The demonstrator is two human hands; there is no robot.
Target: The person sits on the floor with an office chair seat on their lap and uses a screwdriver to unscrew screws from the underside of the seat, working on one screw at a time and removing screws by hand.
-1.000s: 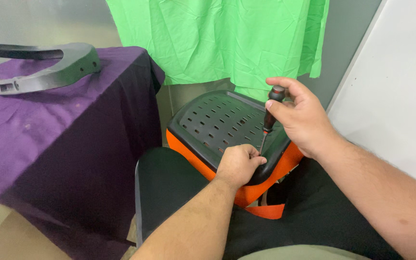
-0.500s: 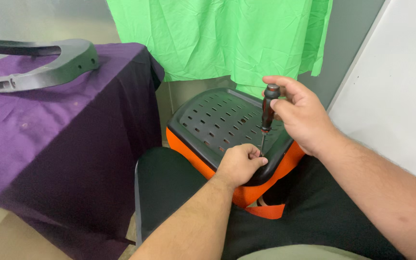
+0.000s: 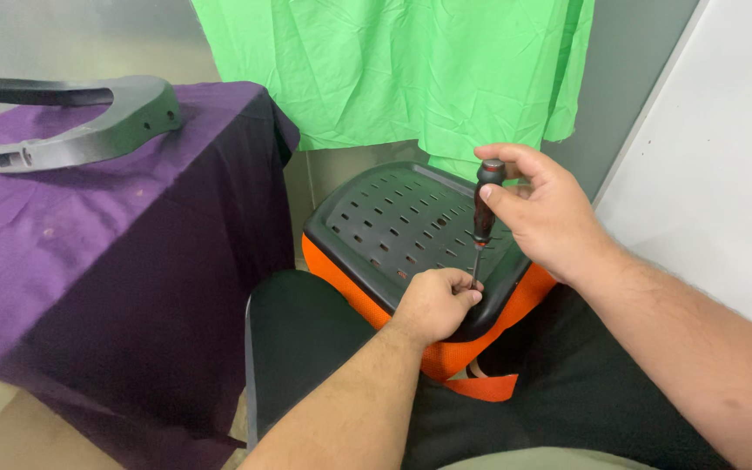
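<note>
Both forearms bare up to frame edge, no sleeves visible, no watch/rings etc. Dark hair along both forearms, w/ some on back of right hand. Left hand: knuckles plain, nails short. Black trousers on lap; olive-green fabric strip at bottom edge, prob. shirt hem.

Both bare forearms are reaching forward from the lower edge of the view. The left hand is sitting lower and nearer to the body, its back turned up and its fingers curled in, with the fingertips pinching together at the front. The right hand is staying higher and further forward, its wrist bending a little down. Its thumb and fingers are closing around something slim and upright, and the knuckles are pointing to the left.
</note>
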